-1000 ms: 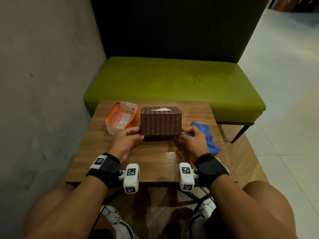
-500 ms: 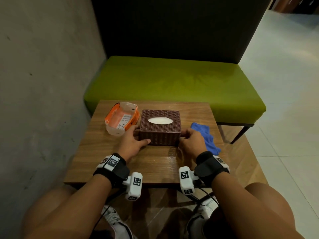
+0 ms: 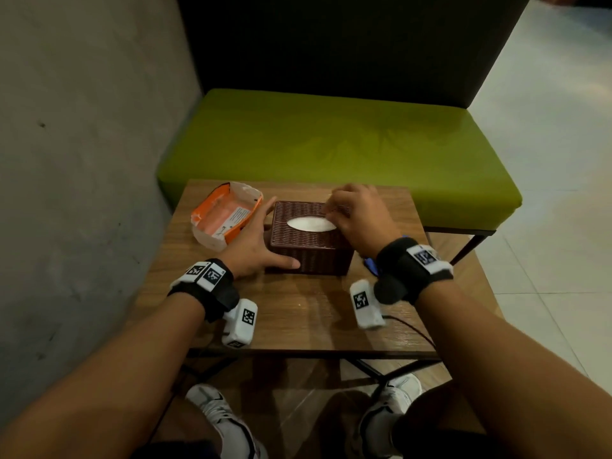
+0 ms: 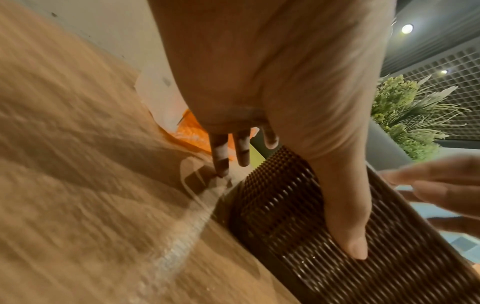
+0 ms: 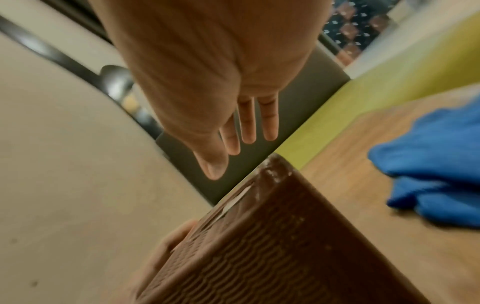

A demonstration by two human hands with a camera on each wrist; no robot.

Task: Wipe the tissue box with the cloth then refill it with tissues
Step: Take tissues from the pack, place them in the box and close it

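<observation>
From the head view, the tissue box [image 3: 309,241] sits upright near the middle of the table [image 3: 298,313], white tissue showing in its oval top slot. The left hand [image 3: 255,241] braces the box's left side with straight fingers, thumb laid along the near face. The right hand [image 3: 356,220] hovers over the box's top right, fingers bent toward the slot edge; whether they pinch tissue cannot be told here. The step in hand looks like drawing the first tissue up through the slot. To do it well, keep the left hand pressing the box down and take only the top sheet, pulling straight up. An opened orange tissue pack [image 3: 227,217] lies just left of the box, touching nothing that matters; a sliver of the blue cloth [image 3: 371,265] shows right of the box, behind the right wrist.

From the left wrist view, the thumb [image 4: 345,216] lies flat on the box's woven wall [image 4: 311,226], and the other fingers [image 4: 221,156] are straight and slightly apart beside it.

From the right wrist view, the fingers [image 5: 246,123] are extended, close together and above the box's top corner [image 5: 272,174], holding nothing visible. The cloth lies right of the box, apart from it, clear of the pull.
</observation>
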